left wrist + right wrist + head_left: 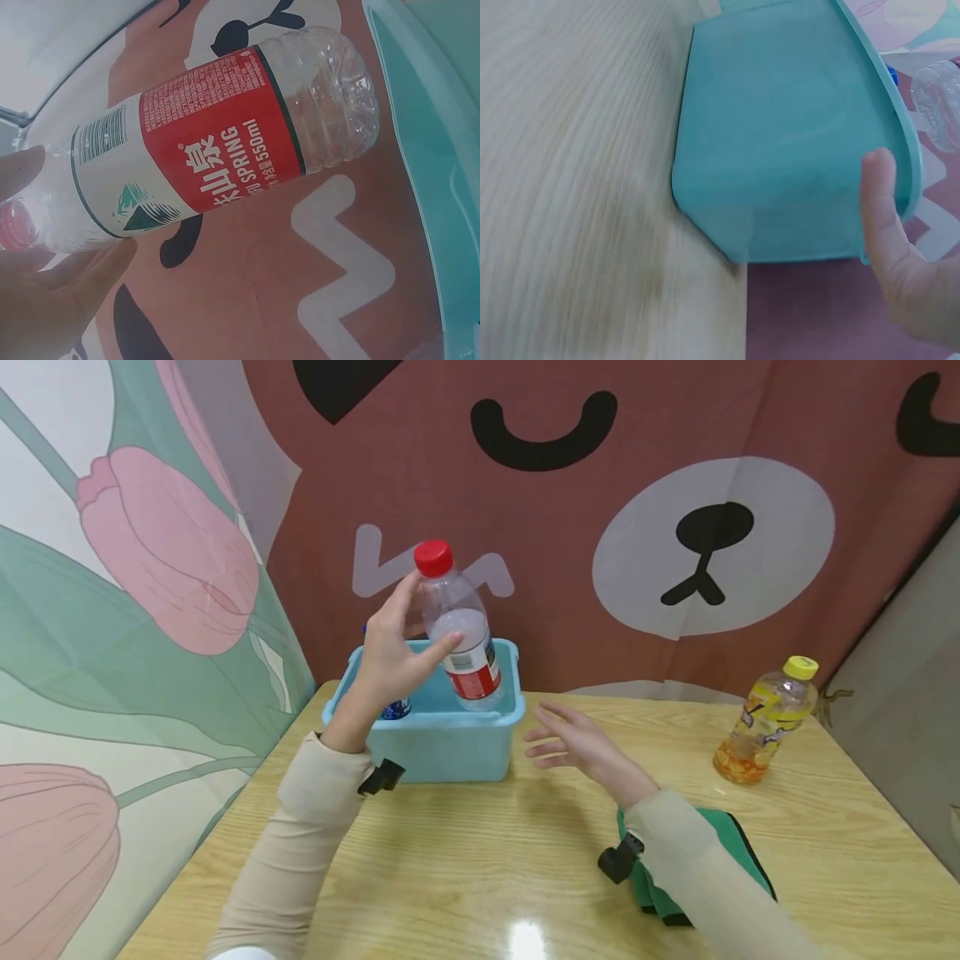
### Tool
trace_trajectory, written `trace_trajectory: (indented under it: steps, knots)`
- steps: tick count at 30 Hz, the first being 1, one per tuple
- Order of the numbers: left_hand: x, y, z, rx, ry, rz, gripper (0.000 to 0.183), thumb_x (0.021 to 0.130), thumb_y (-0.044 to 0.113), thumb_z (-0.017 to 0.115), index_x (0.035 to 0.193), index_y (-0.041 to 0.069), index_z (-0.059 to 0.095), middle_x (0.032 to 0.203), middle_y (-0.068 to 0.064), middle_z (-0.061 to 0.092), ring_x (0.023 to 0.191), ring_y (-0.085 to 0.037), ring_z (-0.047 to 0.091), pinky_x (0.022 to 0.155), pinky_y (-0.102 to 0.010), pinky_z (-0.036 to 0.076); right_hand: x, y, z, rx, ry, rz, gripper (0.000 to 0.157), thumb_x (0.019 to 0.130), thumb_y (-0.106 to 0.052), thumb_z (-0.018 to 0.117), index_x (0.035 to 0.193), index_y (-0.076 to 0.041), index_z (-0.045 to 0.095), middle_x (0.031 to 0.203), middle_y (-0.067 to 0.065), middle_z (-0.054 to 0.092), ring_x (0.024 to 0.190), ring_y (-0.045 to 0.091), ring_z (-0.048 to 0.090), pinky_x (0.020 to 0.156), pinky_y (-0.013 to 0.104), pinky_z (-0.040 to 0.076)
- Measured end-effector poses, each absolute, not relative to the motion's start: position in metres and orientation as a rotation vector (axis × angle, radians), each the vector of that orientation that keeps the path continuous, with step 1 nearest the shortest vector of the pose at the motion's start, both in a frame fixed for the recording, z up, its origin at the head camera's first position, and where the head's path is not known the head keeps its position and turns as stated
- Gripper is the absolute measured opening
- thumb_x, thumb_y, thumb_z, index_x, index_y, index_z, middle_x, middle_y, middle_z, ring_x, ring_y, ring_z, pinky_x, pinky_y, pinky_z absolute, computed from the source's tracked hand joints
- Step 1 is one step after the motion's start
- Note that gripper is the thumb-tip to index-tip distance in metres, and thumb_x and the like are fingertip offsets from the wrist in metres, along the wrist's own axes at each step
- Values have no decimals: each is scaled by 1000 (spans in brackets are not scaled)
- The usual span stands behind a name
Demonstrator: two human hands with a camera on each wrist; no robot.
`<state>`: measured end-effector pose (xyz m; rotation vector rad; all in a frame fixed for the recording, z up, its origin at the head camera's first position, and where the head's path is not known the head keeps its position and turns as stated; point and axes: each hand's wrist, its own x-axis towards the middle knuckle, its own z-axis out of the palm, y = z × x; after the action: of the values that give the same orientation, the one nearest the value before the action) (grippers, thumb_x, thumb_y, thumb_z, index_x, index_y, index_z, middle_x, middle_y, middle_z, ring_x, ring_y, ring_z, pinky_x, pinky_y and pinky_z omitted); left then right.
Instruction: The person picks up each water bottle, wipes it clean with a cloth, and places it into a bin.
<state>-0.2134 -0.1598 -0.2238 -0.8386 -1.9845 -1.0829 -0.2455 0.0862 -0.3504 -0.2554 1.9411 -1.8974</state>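
A clear plastic water bottle (472, 664) with a red cap and a red and white label is held by my left hand (393, 652), thumb and fingers around its upper part. In the head view the bottle tilts slightly over the light blue bin (442, 747); the left wrist view shows its base (337, 97) beside the bin's rim. My right hand (577, 745) is just right of the bin, fingers extended and holding nothing. Its thumb (881, 195) shows in front of the bin wall in the right wrist view. Partly hidden behind my left hand, a dark blue item (396, 708) lies in the bin.
A yellow-capped bottle (761, 722) with orange contents stands at the right on the wooden table (465, 868). Beneath my right forearm lies a folded green cloth (731, 843) with black edging. A printed curtain (547, 568) hangs behind the table.
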Motion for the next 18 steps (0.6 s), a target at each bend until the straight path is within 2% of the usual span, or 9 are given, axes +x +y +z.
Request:
trace_trajectory:
  steps: [2,6,10,14,18]
  knots:
    - [-213,-161,-224,-835,-1988,-1077,69,77,8,72,135,0,37,113,-15,56,99,-25,56,75,-38,53,-250,79,-351,-214,1914,-1932,64,93,-38,48,143,-6,22,105,20,61,91,31,63,77,41,52]
    - [-216,-164,-224,-834,-1987,-1064,68,77,7,72,135,-1,37,111,-17,57,98,-25,56,74,-39,53,-253,64,-348,-157,1940,-1946,58,94,-39,46,140,-6,31,104,20,61,85,26,65,77,40,52]
    - [-219,-168,-225,-824,-1995,-1064,67,78,8,71,135,0,37,112,-18,56,99,-25,55,75,-42,53,-253,53,-346,-95,1983,-1968,53,95,-32,47,138,-4,34,96,16,62,75,19,64,78,40,52]
    - [-222,-172,-225,-763,-2037,-1055,67,79,13,71,136,2,36,115,-14,55,102,-21,54,77,-39,52,-254,48,-346,-35,1972,-2021,49,95,-23,49,137,-3,34,86,9,62,69,15,63,71,34,53]
    - [-228,-179,-225,-695,-2091,-1028,68,80,16,70,137,4,35,118,-12,54,106,-18,52,80,-36,51,-255,46,-346,-4,1955,-2063,46,95,-17,49,136,-3,36,84,9,63,66,14,63,63,28,53]
